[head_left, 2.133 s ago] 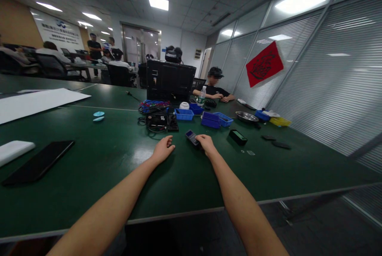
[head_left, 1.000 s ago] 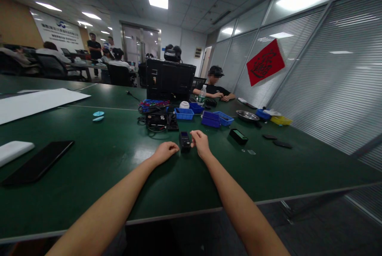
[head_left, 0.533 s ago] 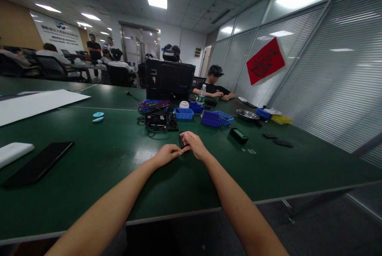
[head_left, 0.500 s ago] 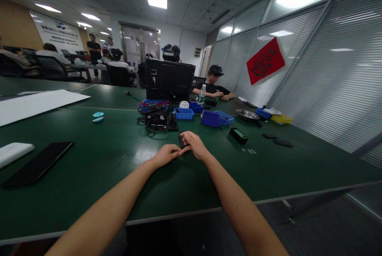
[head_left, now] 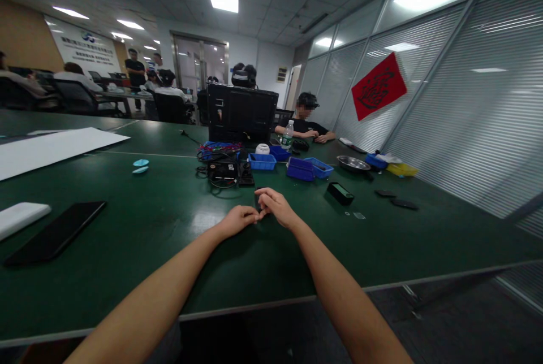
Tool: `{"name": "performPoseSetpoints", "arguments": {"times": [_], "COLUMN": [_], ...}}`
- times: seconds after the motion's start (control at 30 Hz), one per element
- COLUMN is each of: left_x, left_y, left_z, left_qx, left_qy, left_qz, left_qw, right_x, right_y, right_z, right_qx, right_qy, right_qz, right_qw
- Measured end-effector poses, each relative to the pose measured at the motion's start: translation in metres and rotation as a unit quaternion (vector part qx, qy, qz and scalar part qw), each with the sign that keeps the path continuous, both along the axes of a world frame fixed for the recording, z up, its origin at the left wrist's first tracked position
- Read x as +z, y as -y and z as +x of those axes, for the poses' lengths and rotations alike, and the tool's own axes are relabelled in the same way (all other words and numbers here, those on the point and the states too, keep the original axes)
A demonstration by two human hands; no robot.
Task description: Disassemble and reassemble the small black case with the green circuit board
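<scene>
My right hand [head_left: 275, 206] is curled around a small dark flat-sided object [head_left: 257, 199], mostly hidden behind the fingers, just over the green table [head_left: 169, 273]. My left hand [head_left: 237, 221] meets it from the left, thumb and fingers pinched together close to the right thumb. What the left fingertips hold is too small to tell. To the right of the hands lies a black box with a green inside [head_left: 340, 193]. Near that box are a small white ring [head_left: 347, 213] and a clear plastic piece [head_left: 358, 216].
Beyond my hands are a black power adapter with cables [head_left: 223, 170], blue bins [head_left: 262, 161], a water bottle [head_left: 287, 135] and a large monitor [head_left: 241, 112]. A metal bowl [head_left: 353, 164] stands right. A black slab [head_left: 55, 232] lies left. A person [head_left: 303, 121] sits across.
My right fingers have shifted slightly around the dark object, and less of it shows. My left hand stays pinched in nearly the same place.
</scene>
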State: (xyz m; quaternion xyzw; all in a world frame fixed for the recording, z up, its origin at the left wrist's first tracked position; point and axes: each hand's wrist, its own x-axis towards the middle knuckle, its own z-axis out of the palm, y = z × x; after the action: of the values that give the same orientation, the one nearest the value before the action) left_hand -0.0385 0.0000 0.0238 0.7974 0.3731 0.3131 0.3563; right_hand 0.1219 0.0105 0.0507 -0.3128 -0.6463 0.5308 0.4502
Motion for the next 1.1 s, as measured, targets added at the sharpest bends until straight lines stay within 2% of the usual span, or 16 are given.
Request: {"name": "performPoseSetpoints", "arguments": {"times": [0.1, 0.17, 0.27, 0.3, 0.37, 0.43, 0.5, 0.63, 0.77, 0.87, 0.97, 1.1], "left_x": [-0.005, -0.008, -0.009, -0.008, -0.008, -0.009, -0.012, -0.018, -0.019, -0.016, -0.015, -0.014], "left_y": [-0.007, -0.012, -0.018, -0.019, -0.019, -0.018, -0.016, -0.015, -0.015, -0.016, -0.018, -0.017], "left_z": [-0.001, -0.003, -0.01, -0.012, -0.014, -0.013, -0.009, 0.0, 0.002, -0.001, -0.004, -0.004], "left_qx": [0.054, 0.106, 0.162, 0.176, 0.2, 0.217, 0.226, 0.258, 0.328, 0.382, 0.397, 0.396], "left_qy": [0.049, 0.079, 0.104, 0.105, 0.092, 0.049, 0.0, -0.049, -0.098, -0.117, -0.102, -0.083], "left_qz": [-0.013, -0.011, -0.012, -0.015, -0.015, 0.011, 0.054, 0.092, 0.119, 0.096, 0.058, 0.022], "left_qw": [0.997, 0.991, 0.981, 0.979, 0.975, 0.975, 0.973, 0.961, 0.932, 0.911, 0.91, 0.914], "right_x": [0.003, 0.001, -0.008, -0.011, -0.019, -0.027, -0.032, -0.039, -0.042, -0.045, -0.048, -0.049], "right_y": [-0.002, -0.008, -0.022, -0.027, -0.035, -0.04, -0.04, -0.032, -0.021, -0.016, -0.017, -0.024], "right_z": [0.003, 0.007, 0.018, 0.021, 0.024, 0.022, 0.015, -0.002, -0.017, -0.023, -0.022, -0.015], "right_qx": [-0.04, -0.12, -0.268, -0.3, -0.319, -0.305, -0.28, -0.207, -0.081, 0.0, 0.015, -0.021], "right_qy": [-0.046, -0.061, -0.035, -0.027, -0.023, -0.027, -0.027, -0.023, -0.042, -0.037, -0.029, -0.019], "right_qz": [0.006, 0.02, 0.03, 0.017, -0.04, -0.1, -0.126, -0.111, -0.106, -0.112, -0.115, -0.121], "right_qw": [0.998, 0.991, 0.962, 0.954, 0.947, 0.947, 0.951, 0.972, 0.99, 0.993, 0.993, 0.992]}}
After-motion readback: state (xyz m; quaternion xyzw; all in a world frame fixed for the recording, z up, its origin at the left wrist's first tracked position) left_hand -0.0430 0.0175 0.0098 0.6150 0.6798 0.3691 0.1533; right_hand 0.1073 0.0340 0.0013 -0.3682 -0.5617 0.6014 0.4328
